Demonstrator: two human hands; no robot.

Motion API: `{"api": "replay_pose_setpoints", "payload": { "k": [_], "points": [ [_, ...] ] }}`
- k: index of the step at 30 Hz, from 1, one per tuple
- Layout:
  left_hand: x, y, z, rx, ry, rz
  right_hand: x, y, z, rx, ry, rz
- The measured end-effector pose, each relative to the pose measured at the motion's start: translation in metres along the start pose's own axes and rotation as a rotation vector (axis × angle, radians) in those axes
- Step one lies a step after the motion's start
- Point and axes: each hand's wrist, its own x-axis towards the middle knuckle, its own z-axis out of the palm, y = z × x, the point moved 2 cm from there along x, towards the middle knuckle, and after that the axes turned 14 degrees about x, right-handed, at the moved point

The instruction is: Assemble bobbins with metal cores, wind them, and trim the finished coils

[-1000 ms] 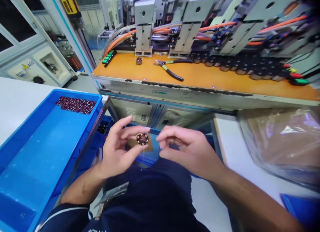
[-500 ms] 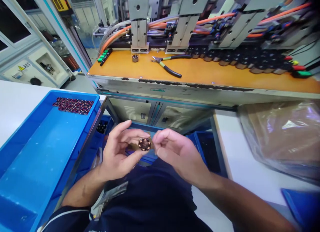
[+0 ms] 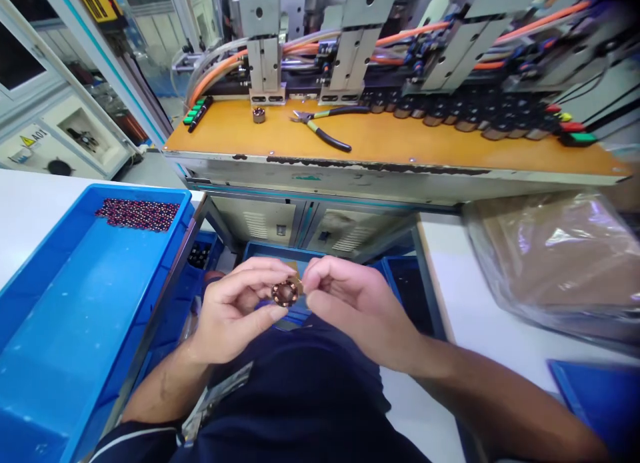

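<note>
Bench [image 3: 400, 143] front edge lies ahead, tray [image 3: 75, 303] to my left. Below that edge, over my lap, left hand [image 3: 235, 316] grip is clamped on the ring [image 3: 285, 293], bore facing me. Right hand [image 3: 350, 303] grip, pinched together, touches the ring's right rim.

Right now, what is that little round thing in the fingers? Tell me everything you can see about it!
It is a little ring, dark with shiny copper-coloured bundles set round a hole in the middle, so it looks like metal wound with wire. Its flat face is turned toward the camera. The left hand pinches it between thumb and fingers, and the right hand pinches at its right edge with its fingertips. It is held in the air, touching nothing else.
</note>
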Motion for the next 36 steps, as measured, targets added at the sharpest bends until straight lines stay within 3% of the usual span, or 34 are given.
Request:
{"api": "replay_pose_setpoints", "payload": {
  "k": [4, 10, 14, 21, 26, 30, 32, 36],
  "points": [
    [0.002, -0.002, 0.005, -0.081, -0.055, -0.043, 0.003, -0.002, 0.003, -0.082, 0.013, 0.034],
    [0.003, -0.010, 0.006, -0.143, -0.013, -0.135, 0.001, 0.003, -0.001, -0.068, -0.045, 0.018],
    [0.002, -0.010, 0.005, -0.263, -0.048, -0.147, 0.000, -0.001, -0.008, -0.016, -0.056, 0.099],
    [0.003, -0.005, 0.003, -0.190, -0.059, -0.163, 0.001, -0.007, -0.003, -0.035, -0.049, 0.217],
    [0.001, -0.002, -0.001, -0.248, -0.109, -0.234, 0.002, -0.013, -0.020, -0.094, -0.152, 0.282],
    [0.000, -0.001, 0.000, -0.301, -0.218, -0.306, 0.017, -0.027, -0.026, -0.237, -0.220, 0.032],
    [0.000, -0.002, 0.003, -0.329, -0.273, -0.339, 0.027, -0.029, -0.021, -0.264, -0.319, -0.083],
    [-0.003, -0.005, 0.006, -0.338, -0.354, -0.421, 0.039, -0.024, -0.007, -0.259, -0.484, -0.151]
  ]
}}
